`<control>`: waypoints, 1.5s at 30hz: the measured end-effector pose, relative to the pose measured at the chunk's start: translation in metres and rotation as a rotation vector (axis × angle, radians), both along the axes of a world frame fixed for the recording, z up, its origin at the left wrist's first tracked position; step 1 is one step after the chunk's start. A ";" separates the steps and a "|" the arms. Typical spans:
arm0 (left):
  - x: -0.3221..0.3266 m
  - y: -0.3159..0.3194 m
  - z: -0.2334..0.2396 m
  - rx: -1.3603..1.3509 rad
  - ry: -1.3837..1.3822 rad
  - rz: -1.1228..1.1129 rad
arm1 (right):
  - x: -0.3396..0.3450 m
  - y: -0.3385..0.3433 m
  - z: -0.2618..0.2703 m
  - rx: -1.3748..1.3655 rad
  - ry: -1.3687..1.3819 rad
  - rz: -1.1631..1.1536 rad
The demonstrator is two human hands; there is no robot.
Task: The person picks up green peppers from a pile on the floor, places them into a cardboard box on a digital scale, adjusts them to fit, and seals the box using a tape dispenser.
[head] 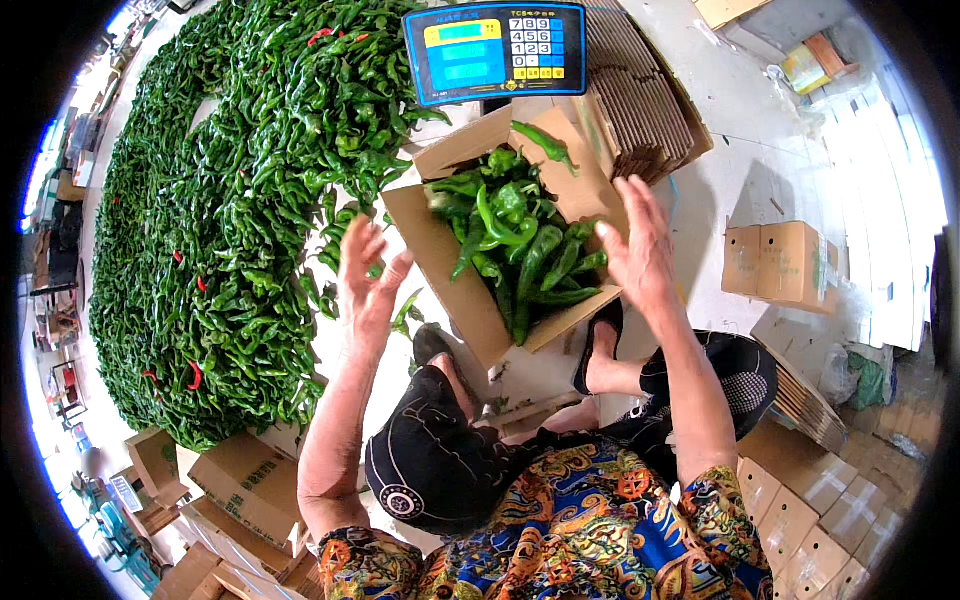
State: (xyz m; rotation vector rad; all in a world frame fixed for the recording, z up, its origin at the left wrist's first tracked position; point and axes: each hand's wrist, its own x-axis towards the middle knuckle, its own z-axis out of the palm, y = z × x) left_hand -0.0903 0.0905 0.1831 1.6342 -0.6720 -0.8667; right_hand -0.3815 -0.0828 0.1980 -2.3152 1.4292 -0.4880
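Note:
An open cardboard box (455, 296) full of long green peppers (517, 225) stands before me, its flaps spread outward. One pepper (546, 144) lies up on the far right flap. My left hand (369, 277) hovers left of the box, fingers apart and holding nothing. On the other side, my right hand (641, 251) is raised at the box's right edge with its thumb toward the peppers. Its fingers are spread and nothing is in them; whether it touches the flap I cannot tell. Just beyond the box is the lit display and keypad of an electronic scale (495, 52).
A large heap of green peppers (217, 225), with a few red ones, covers the floor to the left. Flattened cardboard boxes (637, 90) are stacked behind the scale. Closed cartons (784, 262) stand at right, more cartons (810, 517) lower right. Open boxes (247, 487) sit lower left.

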 end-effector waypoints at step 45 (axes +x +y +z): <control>-0.030 0.004 0.017 0.365 -0.044 -0.454 | -0.059 0.039 -0.016 0.387 -0.232 -0.010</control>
